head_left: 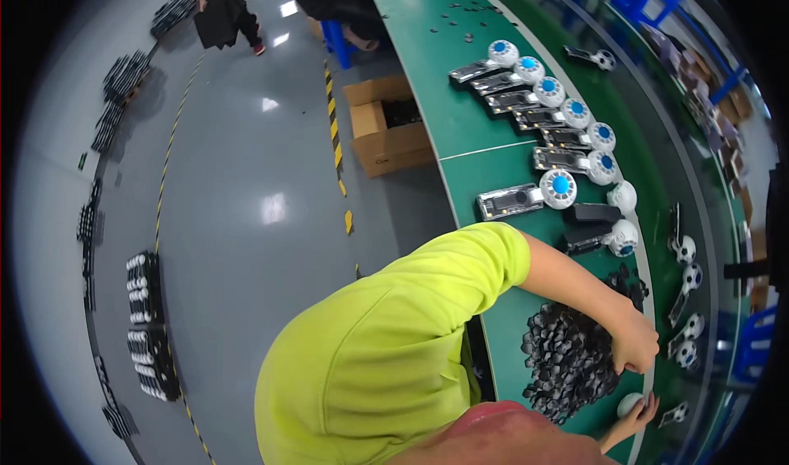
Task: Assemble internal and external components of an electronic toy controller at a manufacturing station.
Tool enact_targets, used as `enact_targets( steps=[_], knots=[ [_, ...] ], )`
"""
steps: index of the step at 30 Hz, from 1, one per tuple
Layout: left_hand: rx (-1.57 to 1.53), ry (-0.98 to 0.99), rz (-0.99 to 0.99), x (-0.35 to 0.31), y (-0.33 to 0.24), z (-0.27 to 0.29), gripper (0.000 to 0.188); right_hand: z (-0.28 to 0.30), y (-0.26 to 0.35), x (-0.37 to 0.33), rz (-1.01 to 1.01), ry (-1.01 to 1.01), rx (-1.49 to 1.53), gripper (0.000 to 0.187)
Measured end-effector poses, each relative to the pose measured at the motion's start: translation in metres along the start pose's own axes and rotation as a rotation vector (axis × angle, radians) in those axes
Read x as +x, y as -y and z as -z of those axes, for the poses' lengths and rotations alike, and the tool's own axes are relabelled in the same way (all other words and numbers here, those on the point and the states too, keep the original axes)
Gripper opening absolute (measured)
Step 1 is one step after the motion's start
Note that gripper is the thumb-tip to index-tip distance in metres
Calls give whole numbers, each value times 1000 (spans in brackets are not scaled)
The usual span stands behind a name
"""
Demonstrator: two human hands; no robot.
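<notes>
My left hand (635, 342) reaches across from a yellow-green sleeve and is closed, fingers bent down, at the right edge of a heap of small black pieces (567, 358). Whatever its fingertips pinch is hidden. Below it, my right hand (633, 424) curls its fingers around a white ball-shaped part (630, 405) near the table's edge strip. Beyond my left forearm lie a white ball-headed device (623, 239) with a dark handle and a black block (593, 212). More devices with blue-centred white heads (559, 189) and clear-and-black handles form a row up the green table (468, 140).
To the right runs a green conveyor (649, 136) carrying several ball-headed devices (689, 276). An open cardboard box (390, 157) stands on the floor left of the table. Black trays of white-headed parts (144, 288) sit farther left. Another person (226, 9) carries a dark panel.
</notes>
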State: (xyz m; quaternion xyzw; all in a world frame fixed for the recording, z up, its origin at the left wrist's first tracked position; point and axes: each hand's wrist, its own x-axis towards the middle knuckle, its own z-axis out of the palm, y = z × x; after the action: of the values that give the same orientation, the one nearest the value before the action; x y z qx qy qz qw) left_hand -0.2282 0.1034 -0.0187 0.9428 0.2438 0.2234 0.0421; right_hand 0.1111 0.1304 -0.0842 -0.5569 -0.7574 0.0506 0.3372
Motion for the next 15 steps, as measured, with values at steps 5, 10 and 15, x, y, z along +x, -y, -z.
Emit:
enact_targets(
  steps=[5, 10, 15],
  knots=[
    [-58, -48, 46, -7, 18, 1, 14, 19, -18, 24, -97, 272, -406, 47],
    [-69, -48, -49, 3, 21, -2, 15, 18, -114, 33, -34, 408, 37, 65],
    [-78, 1, 9, 1, 4, 12, 19, 11, -51, 20, -349, 167, 374, 68]
  ],
)
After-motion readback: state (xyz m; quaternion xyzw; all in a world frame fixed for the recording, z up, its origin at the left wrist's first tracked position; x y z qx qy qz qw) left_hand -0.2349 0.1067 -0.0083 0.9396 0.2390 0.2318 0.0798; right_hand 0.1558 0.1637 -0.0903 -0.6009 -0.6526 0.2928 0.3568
